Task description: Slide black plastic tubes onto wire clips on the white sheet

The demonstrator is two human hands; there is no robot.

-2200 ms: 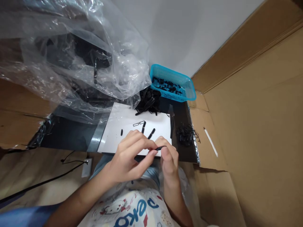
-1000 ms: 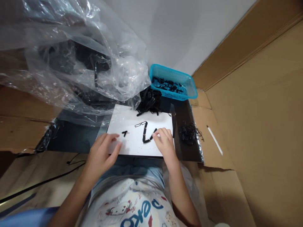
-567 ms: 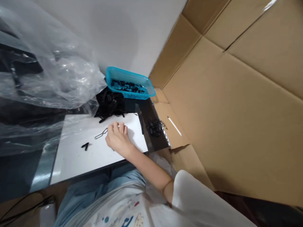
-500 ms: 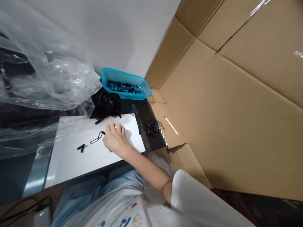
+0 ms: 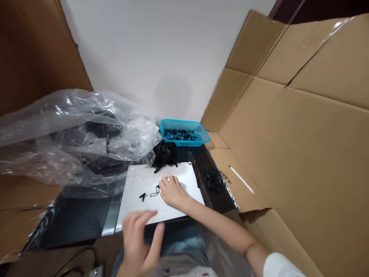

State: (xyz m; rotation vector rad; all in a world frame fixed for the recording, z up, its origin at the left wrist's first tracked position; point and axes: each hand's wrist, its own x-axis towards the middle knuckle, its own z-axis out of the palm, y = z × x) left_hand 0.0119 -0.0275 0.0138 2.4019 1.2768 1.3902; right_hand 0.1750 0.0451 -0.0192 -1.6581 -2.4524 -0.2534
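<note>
My right hand [image 5: 173, 194] rests over a white board [image 5: 131, 181], its fingers curled downward; whatever they grip is hidden beneath them. Just left of those fingers lies a thin black looped plastic piece [image 5: 155, 192], its upper end reaching close to the hand. Farther left on the board is a small V-shaped black piece [image 5: 142, 197]. My left hand [image 5: 138, 240] hangs near the board's front edge, slightly blurred, thumb and fingers spread with nothing between them. A pile of black strip-like pieces [image 5: 165, 156] touches the board's back edge.
Behind the pile stands a blue plastic basket [image 5: 186, 144] holding small black pieces. Clear plastic sheeting [image 5: 115, 134] covers the left side. At right are a tangle of thin black scraps [image 5: 213, 180], a white stick [image 5: 241, 179] and a tall cardboard wall [image 5: 302, 146].
My left hand has come into view at the bottom. The view has shifted, so the board and basket appear lower and farther right. My right hand stays curled over the board.
</note>
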